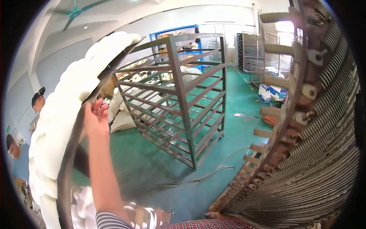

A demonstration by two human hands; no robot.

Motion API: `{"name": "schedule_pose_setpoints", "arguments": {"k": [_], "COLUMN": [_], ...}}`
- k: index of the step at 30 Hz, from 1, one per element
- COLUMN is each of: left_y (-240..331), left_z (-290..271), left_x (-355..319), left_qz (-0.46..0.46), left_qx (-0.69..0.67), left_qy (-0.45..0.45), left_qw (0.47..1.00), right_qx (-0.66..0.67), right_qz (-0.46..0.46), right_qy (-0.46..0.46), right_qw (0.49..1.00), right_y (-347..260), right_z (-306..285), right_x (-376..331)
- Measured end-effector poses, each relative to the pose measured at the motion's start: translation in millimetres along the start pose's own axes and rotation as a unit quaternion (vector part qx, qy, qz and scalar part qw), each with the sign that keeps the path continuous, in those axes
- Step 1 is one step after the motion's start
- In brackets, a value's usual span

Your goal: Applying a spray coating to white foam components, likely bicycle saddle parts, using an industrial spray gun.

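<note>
At the left, a long dark board stands steeply tilted, with puffy white moulded pieces along its outer face. My left hand is at the board's inner edge, fingers curled and closed against it; part of the grip is hidden behind the edge. A striped sleeve covers that arm near the elbow. Low in the picture, a small part of my right hand shows beside the lower end of a brown metal frame lined with coiled springs. Its fingers cannot be made out.
An open metal shelf rack stands ahead on the green floor. Cables trail over the floor. Blue-and-white packages lie near the right frame. Sacks sit behind the rack. Two other people are at the far left.
</note>
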State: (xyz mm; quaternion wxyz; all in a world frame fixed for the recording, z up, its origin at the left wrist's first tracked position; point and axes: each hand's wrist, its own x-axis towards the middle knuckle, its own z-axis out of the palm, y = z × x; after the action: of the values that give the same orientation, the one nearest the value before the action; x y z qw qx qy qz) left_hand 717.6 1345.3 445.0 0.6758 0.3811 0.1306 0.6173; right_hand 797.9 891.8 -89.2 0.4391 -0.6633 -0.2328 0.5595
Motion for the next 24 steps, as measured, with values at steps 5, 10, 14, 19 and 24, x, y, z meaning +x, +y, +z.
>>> {"name": "schedule_pose_setpoints", "arguments": {"k": [5, 10, 14, 19, 24], "left_y": [-63.3, -117.8, -123.2, -126.6, -97.8], "left_z": [65.9, 118.1, 133.1, 103.6, 38.7], "left_x": [50.0, 120.4, 121.9, -72.2, -246.9], "left_qz": [-0.052, -0.088, -0.098, -0.038, -0.001], "left_qx": [0.031, 0.023, 0.114, 0.110, 0.070], "left_qy": [-0.063, -0.076, -0.259, -0.470, -0.564], "left_qw": [0.996, 0.993, 0.954, 0.875, 0.823], "right_qx": [0.025, 0.043, 0.046, -0.019, -0.230], "right_qz": [0.026, 0.035, 0.032, -0.028, -0.064], "right_qy": [0.045, 0.093, 0.110, 0.127, 0.195], "right_qw": [0.998, 0.994, 0.992, 0.991, 0.951], "right_y": [-32.3, -29.6, -16.6, -32.8, -51.3], "right_z": [-23.6, -32.1, -9.8, 60.4, 96.4], "right_x": [-7.2, -11.2, -12.0, 1.8, 6.5]}}
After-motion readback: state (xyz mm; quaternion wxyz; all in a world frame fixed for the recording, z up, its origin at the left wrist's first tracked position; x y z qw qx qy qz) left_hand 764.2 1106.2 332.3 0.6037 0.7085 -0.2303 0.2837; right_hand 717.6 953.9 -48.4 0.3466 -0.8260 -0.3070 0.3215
